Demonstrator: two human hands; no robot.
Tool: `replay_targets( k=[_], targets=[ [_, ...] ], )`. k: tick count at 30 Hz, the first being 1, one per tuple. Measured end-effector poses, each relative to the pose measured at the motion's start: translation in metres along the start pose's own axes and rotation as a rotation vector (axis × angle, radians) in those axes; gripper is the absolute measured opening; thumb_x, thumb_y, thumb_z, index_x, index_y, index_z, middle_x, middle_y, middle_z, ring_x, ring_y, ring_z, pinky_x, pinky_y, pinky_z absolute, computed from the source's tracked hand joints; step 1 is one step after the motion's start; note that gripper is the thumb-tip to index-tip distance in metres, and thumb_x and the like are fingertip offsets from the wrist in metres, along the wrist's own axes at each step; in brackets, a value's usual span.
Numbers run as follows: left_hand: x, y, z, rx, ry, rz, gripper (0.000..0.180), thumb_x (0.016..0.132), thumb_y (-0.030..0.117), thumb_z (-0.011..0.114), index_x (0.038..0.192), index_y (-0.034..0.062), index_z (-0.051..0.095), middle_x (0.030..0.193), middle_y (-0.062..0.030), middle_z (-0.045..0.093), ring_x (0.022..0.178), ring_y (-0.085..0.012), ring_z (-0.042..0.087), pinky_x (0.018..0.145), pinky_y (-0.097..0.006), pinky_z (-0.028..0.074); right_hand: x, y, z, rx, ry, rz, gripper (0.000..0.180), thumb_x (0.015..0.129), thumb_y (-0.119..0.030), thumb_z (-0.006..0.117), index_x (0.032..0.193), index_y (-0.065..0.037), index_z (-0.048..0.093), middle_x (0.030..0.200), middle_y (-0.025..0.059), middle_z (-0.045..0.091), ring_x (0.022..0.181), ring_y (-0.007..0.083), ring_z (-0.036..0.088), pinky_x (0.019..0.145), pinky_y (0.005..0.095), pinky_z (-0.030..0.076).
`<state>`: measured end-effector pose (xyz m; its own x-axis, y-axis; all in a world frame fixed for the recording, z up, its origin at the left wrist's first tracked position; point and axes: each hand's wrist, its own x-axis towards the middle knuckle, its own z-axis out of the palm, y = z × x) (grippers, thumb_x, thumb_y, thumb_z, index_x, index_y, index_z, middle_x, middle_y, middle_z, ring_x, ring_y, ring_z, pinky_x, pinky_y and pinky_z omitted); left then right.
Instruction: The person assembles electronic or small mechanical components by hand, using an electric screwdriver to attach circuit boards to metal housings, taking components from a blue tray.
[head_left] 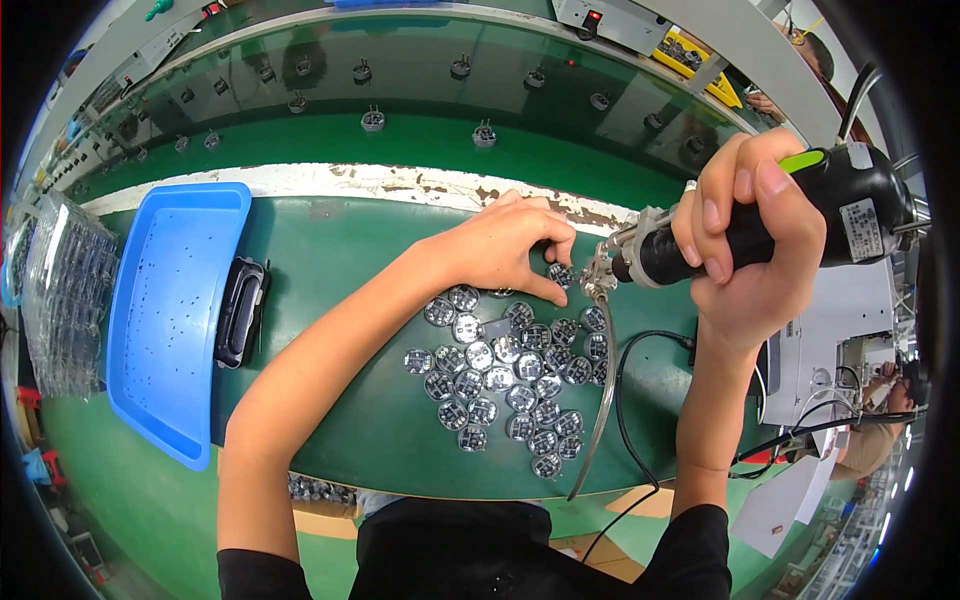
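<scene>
My right hand [752,215] is wrapped round a black electric screwdriver [857,195] with a green lever, held sideways over the bench. Its metal nose, with a clear tube hanging from it, points left at my left hand [512,240]. Between that hand's thumb and fingers is a small round electronic module [560,274], grey with dark parts on its face. The screwdriver's tip is close beside the module; whether they touch I cannot tell. Just below my left hand lie many similar round modules [500,378], spread in a loose patch on the green bench top [350,440].
A blue tray [165,320] with dark specks stands left, a black container [241,312] at its side. Stacked clear plastic trays [68,300] are farther left. Beyond a worn white rail, a green conveyor [300,140] carries spaced modules. A black cable [625,400] loops right of the patch.
</scene>
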<state>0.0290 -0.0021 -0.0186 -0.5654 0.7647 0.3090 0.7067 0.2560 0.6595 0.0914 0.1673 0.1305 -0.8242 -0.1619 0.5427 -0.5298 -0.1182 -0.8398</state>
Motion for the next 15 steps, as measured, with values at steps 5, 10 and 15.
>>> replay_targets(
  k=[5,10,15],
  targets=[
    [0.001,-0.001,0.0,-0.003,-0.009,-0.007,0.039,0.068,0.032,0.087,0.084,0.0092,0.06,0.08,-0.0005,0.056,0.09,-0.0215,0.055,0.081,-0.037,0.037,0.001,0.002,0.001,-0.024,-0.001,0.003,0.021,0.096,-0.021,0.042,0.084,-0.003,0.044,0.068,0.0087,0.049,0.037,0.005,0.025,0.04,0.022,0.033],
    [0.003,0.0,-0.002,-0.005,-0.011,-0.028,0.038,0.068,0.037,0.086,0.084,0.011,0.064,0.082,0.0011,0.059,0.09,-0.0191,0.057,0.085,-0.035,0.035,0.004,0.005,0.006,-0.057,0.017,-0.004,0.021,0.097,-0.019,0.043,0.084,-0.003,0.043,0.068,0.0082,0.048,0.039,0.0052,0.027,0.041,0.0226,0.033],
    [-0.001,0.003,-0.007,-0.002,-0.035,-0.032,0.038,0.068,0.037,0.086,0.084,0.0111,0.063,0.082,0.0005,0.058,0.092,-0.0201,0.057,0.085,-0.035,0.035,0.005,0.003,0.009,-0.014,-0.015,-0.017,0.018,0.096,-0.018,0.045,0.084,-0.004,0.043,0.067,0.0082,0.048,0.038,0.0056,0.03,0.04,0.0233,0.034]
  ],
)
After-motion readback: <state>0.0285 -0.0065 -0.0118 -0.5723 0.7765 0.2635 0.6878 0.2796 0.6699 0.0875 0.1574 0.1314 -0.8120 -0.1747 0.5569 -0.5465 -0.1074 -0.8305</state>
